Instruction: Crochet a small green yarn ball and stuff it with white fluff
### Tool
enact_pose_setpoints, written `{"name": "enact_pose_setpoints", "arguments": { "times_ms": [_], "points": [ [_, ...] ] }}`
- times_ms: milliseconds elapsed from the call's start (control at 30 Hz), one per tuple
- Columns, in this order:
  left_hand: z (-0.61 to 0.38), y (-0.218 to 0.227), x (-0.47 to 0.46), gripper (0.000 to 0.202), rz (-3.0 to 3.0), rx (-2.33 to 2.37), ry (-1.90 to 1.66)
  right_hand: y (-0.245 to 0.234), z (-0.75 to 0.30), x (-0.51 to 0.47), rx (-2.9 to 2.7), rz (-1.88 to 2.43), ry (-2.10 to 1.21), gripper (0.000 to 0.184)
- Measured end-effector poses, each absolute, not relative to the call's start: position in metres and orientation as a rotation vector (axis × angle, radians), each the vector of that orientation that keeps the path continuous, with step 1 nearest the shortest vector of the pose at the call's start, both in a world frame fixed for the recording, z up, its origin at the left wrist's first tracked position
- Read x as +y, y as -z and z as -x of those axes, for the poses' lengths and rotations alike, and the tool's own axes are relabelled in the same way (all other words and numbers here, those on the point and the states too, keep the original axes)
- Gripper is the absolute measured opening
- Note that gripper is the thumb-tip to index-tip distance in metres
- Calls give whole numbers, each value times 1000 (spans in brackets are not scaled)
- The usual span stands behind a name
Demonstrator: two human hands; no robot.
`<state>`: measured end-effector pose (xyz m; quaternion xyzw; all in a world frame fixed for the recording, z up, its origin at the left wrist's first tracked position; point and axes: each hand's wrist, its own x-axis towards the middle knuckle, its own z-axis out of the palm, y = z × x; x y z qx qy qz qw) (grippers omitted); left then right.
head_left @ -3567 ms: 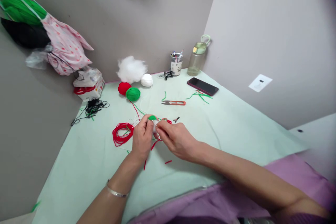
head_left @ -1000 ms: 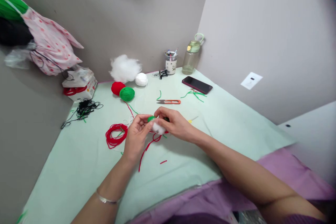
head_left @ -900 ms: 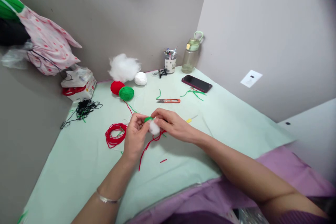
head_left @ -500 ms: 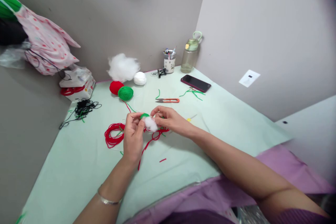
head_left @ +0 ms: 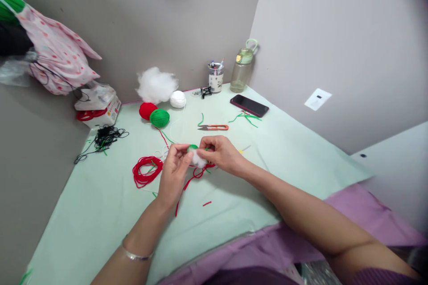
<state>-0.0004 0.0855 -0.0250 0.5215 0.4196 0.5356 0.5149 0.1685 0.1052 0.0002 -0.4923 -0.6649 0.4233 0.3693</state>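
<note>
My left hand [head_left: 172, 171] and my right hand [head_left: 220, 153] meet over the middle of the pale green table [head_left: 100, 213]. Between their fingertips sits a small green crocheted piece [head_left: 192, 148] with a tuft of white stuffing [head_left: 198, 159] at its open side. Both hands pinch this piece, left from the left, right from the right. A red yarn strand [head_left: 187, 185] trails from under the hands toward me. A loose coil of red yarn [head_left: 146, 171] lies just left of my left hand.
Red [head_left: 147, 110], green [head_left: 159, 118] and white [head_left: 177, 99] yarn balls and a stuffing heap [head_left: 156, 84] sit at the back. Orange thread snips [head_left: 214, 127], a phone [head_left: 249, 106], a water bottle [head_left: 243, 66], a pen cup [head_left: 216, 77], a black thread tangle [head_left: 104, 136] and a box [head_left: 100, 111] surround them.
Earlier my right hand held a thin needle at the piece; now both hands hold the piece with white stuffing showing. In the last second the hands shifted only slightly.
</note>
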Motion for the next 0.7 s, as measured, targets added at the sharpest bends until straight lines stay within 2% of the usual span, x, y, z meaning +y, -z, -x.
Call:
{"name": "enact_pose_setpoints", "arguments": {
  "times_ms": [200, 400, 500, 700],
  "points": [
    [2, 23, 91, 32, -1224, 986, -1286, -9, -169, 99, -1790, 1192, -1106, 19],
    [3, 29, 94, 22, -1190, 1080, -1374, -14, -160, 89, -1911, 1073, -1060, 9],
    [4, 31, 94, 18, -1174, 1091, -1367, -8, -156, 91, -1810, 1084, -1167, 4],
    [3, 28, 87, 16, -1189, 1036, -1360, 1, -155, 100, -1637, 1151, -1126, 17]
  ]
}}
